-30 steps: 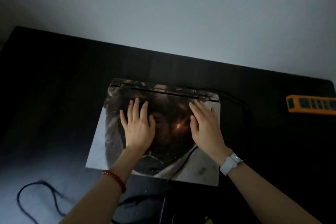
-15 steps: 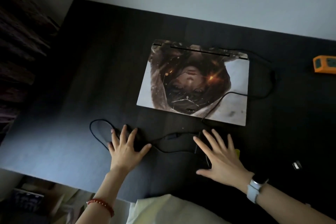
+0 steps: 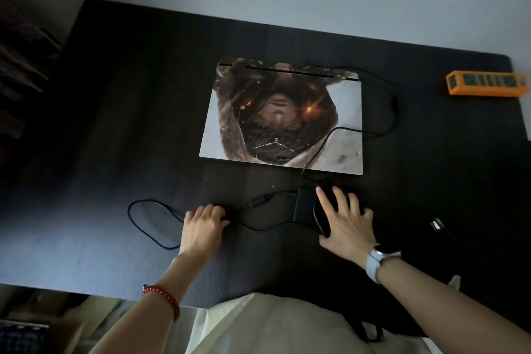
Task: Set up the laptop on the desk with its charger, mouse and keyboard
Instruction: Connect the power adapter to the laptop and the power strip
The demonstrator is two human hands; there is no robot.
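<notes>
The closed laptop with a printed portrait skin (image 3: 283, 118) lies toward the far edge of the dark desk (image 3: 115, 123). Near the front edge, the left hand (image 3: 202, 228) curls over something hidden; the right hand (image 3: 346, 217) rests fingers-spread on the black rectangular charger brick (image 3: 306, 205).

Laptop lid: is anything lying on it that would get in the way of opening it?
Yes. A thin black cable lies across the near right corner of the closed laptop, running toward the charger brick under the right hand.

Left hand (image 3: 203, 224) has curled over the mouse (earlier fingers spread); right hand (image 3: 346, 218) now rests on the charger (image 3: 304, 204).
</notes>
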